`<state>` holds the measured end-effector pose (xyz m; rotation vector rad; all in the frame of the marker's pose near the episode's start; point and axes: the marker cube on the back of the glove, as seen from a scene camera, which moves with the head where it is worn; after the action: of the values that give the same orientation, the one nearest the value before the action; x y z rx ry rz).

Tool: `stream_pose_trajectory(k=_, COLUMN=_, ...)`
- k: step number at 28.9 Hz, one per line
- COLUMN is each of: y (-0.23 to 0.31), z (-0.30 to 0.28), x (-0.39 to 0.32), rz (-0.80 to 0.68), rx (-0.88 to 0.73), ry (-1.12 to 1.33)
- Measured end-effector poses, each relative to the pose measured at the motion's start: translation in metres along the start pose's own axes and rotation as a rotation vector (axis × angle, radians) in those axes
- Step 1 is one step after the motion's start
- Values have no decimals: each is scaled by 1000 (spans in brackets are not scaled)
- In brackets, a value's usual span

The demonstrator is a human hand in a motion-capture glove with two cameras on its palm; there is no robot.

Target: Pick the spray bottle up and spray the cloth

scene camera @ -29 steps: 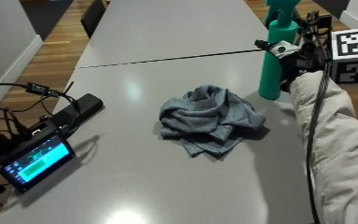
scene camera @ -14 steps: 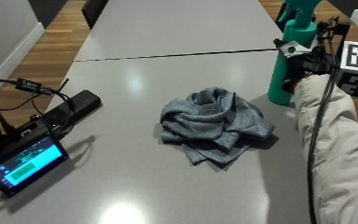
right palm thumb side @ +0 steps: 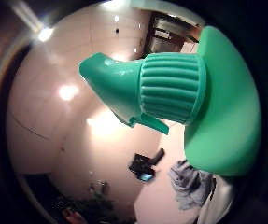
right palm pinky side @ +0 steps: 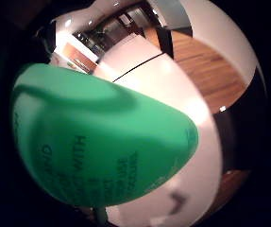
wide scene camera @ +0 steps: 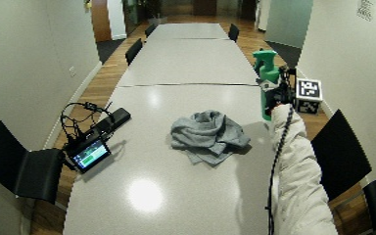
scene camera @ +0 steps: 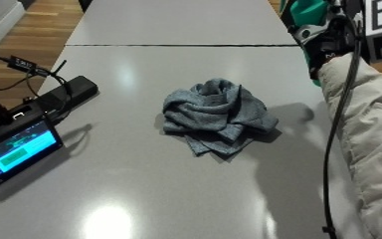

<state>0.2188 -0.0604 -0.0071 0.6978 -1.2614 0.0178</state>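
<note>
A green spray bottle (wide scene camera: 266, 78) stands upright near the table's right edge, and my gloved right hand (wide scene camera: 280, 93) grips its body below the spray head. The outside view shows only the bottle's top (scene camera: 305, 12) above my hand (scene camera: 328, 44). Whether its base touches the table, I cannot tell. The bottle's body (right palm pinky side: 102, 142) fills the little finger side palm view, and its ribbed collar and nozzle (right palm thumb side: 166, 88) fill the thumb side palm view. A crumpled grey cloth (scene camera: 214, 114) lies in the middle of the table, left of the bottle, apart from it.
The long grey table (scene camera: 144, 194) has a seam (scene camera: 178, 45) beyond the cloth. At its left edge lie a small lit screen (scene camera: 19, 149), a black box (scene camera: 68, 92) and cables. Black chairs (wide scene camera: 25, 171) stand along both sides.
The outside camera has moved closer, so the whole picture has shifted. My hand still holds the bottle at the table's right edge. The cloth lies as before.
</note>
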Motion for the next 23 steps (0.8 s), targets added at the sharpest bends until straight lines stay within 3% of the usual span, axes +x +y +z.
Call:
stream_pose_trajectory(k=12, y=1, z=20, x=-90, rz=-482, rx=-197, ry=747)
stream_pose_trajectory(k=23, y=8, z=31, x=-99, rz=-574, rx=-240, ry=936)
